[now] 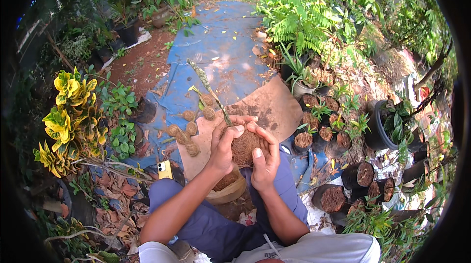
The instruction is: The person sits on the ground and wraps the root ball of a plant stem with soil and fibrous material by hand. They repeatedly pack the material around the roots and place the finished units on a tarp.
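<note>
Between my cupped hands is a ball of brown coconut fibre (244,150), held above my lap. My left hand (223,148) wraps its left side, with the thumb over the top. Around its right side curls my right hand (265,162). A long mottled green leaf (210,86) rises from beside the left fingers and leans to the far left; its lower end is hidden by the hand. Below the ball, between my legs, stands a pale tub (234,193) with loose fibre in it. Several smaller fibre balls (184,137) lie to the left.
A brown sheet (274,103) lies on a blue tarp (221,32) ahead. Several small potted plants (303,139) and black pots (329,198) stand at right. A yellow phone (165,171) lies near my left knee. A yellow-leaved shrub (68,121) grows at left.
</note>
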The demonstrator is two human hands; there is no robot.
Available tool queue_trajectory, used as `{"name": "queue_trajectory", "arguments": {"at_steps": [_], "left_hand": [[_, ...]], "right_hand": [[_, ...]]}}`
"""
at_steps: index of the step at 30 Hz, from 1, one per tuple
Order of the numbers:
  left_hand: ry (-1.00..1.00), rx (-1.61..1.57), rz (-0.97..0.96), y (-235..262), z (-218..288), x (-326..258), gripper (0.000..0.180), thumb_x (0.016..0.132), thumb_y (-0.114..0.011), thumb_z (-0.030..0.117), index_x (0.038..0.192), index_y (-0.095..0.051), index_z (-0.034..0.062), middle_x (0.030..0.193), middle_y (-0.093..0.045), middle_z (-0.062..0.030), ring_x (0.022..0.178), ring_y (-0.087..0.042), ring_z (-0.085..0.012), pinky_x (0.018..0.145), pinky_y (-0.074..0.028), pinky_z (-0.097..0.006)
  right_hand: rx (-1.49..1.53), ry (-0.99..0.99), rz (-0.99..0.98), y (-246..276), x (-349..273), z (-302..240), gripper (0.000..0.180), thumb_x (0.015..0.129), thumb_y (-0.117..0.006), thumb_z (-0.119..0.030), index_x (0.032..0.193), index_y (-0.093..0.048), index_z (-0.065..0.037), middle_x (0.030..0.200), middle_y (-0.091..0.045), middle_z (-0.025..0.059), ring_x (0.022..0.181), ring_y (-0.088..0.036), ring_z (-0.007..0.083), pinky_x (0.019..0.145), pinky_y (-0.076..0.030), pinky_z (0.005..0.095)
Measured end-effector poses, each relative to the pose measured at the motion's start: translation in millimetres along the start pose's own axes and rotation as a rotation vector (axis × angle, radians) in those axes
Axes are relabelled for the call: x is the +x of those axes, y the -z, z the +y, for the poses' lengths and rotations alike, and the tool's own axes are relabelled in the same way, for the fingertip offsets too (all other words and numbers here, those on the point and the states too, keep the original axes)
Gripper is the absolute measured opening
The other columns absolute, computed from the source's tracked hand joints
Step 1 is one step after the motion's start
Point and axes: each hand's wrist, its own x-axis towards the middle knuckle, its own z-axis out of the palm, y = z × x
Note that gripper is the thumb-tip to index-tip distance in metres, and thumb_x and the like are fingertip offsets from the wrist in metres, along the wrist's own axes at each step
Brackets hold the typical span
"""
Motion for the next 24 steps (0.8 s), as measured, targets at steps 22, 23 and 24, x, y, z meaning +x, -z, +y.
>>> {"name": "queue_trajectory", "arguments": {"at_steps": [22,23,24], "left_hand": [[-0.344,0.629,0.121,-18,-14,-6,0.039,0.105,-0.037,0.033,0.088,-0.051,0.0012,0.073,-0.054,-0.0141,0.069,-0.054,-0.0267,0.065,-0.042,-0.041],[-0.240,0.588,0.116,-17,-13,-8,0.040,0.106,-0.035,0.034,0.094,-0.052,0.0003,0.079,-0.054,-0.0111,0.075,-0.052,-0.0220,0.069,-0.042,-0.037],[-0.133,0.544,0.112,-15,-11,-11,0.041,0.107,-0.034,0.034,0.099,-0.053,-0.0006,0.085,-0.055,-0.0080,0.080,-0.051,-0.0174,0.074,-0.041,-0.034]], "right_hand": [[-0.280,0.142,0.220,-4,6,-6,0.058,0.090,-0.067,-0.039,0.125,-0.054,0.005,0.129,-0.056,0.0205,0.125,-0.051,0.0330,0.108,-0.036,0.0446],[-0.257,0.144,0.227,-4,5,-7,0.062,0.086,-0.072,-0.040,0.126,-0.054,0.004,0.129,-0.056,0.0203,0.126,-0.050,0.0331,0.108,-0.036,0.0451],[-0.278,0.129,0.192,-2,5,-7,0.062,0.083,-0.074,-0.038,0.125,-0.054,0.004,0.129,-0.056,0.0200,0.127,-0.050,0.0336,0.109,-0.036,0.0458]]}}
